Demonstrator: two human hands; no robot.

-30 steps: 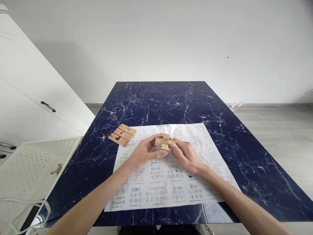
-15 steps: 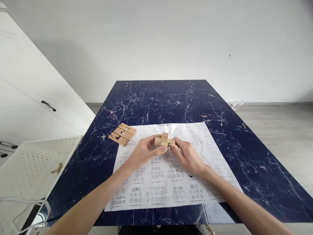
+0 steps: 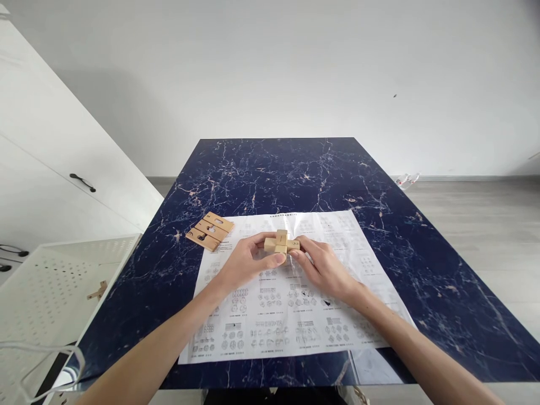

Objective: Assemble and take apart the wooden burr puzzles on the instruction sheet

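A pale wooden interlocking puzzle (image 3: 281, 239), made of crossed blocks, is held just over the printed sheet. My left hand (image 3: 253, 255) grips its left side, thumb on the near face and fingers behind. My right hand (image 3: 317, 261) pinches the block that sticks out to the right, which bears a small dark mark. Beneath both hands lies a creased white instruction sheet (image 3: 270, 312) covered with small diagrams. Left of the puzzle, flat wooden pieces with cut-out slots and numbers (image 3: 210, 231) lie together, partly over the sheet's corner.
The dark blue marbled table (image 3: 270, 174) reaches back toward a white wall. At the left stands a white perforated basket (image 3: 54, 281) with a small wooden piece (image 3: 98, 290) in it. A white cable (image 3: 42, 346) loops at lower left, beside a white cabinet (image 3: 63, 140).
The puzzle has turned slightly in my hands, and the mark on its right block shows more clearly. Both hands keep nearly the same grip.
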